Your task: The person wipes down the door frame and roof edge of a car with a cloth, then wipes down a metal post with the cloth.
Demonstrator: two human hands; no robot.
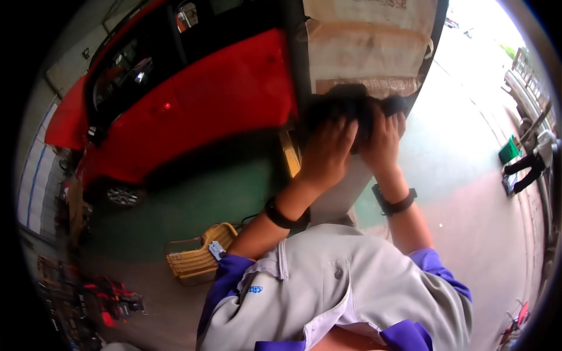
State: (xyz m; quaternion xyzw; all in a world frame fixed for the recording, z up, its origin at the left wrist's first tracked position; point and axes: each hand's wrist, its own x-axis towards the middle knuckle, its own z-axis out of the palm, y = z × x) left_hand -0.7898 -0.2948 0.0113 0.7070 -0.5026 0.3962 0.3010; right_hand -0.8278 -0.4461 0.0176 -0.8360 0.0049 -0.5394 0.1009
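A black, rounded, blurred thing is at the front of the upright pillar, and I cannot make out its kind. My left hand is on its lower left part, fingers bent and pressed to it. On its right side, my right hand has its fingers curled against it. Both hands are seen from the back, so the palms and part of the grip are hidden. Behind the black thing, a stained cream sheet with faded print covers the pillar. Dark bands circle both wrists.
A red car stands at the left. Below it is a wicker chair with a pale object on it. Red equipment lies lower left. At the far right, a person stands by a green bin.
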